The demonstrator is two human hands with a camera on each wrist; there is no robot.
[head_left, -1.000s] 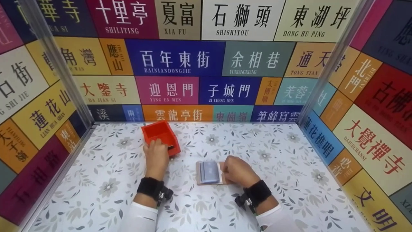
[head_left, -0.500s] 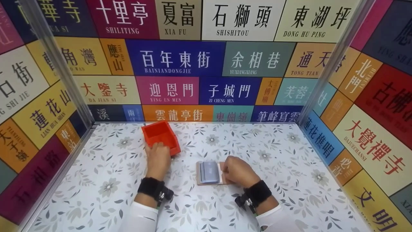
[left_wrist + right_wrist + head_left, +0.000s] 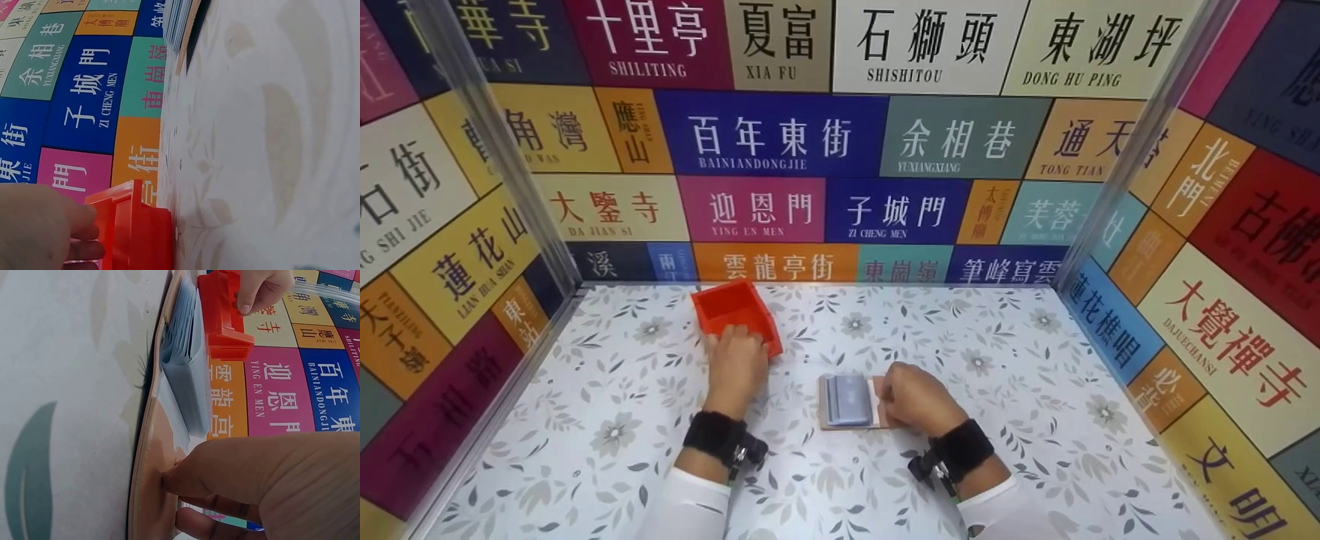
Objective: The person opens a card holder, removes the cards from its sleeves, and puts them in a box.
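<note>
While the card holder [image 3: 849,401] is lying open on the patterned tabletop [image 3: 607,480], its clear sleeves [image 3: 190,391] are probably feeling light, floppy and slippery, so the stiffer brown cover [image 3: 152,495] is likely offering the surer hold, at its edge. The right hand [image 3: 919,397] is pressing that cover with bent fingers; whether it is pinching, I cannot tell. The left hand [image 3: 737,371] is hanging over the red bin [image 3: 720,301], its grip too hidden to judge.
</note>
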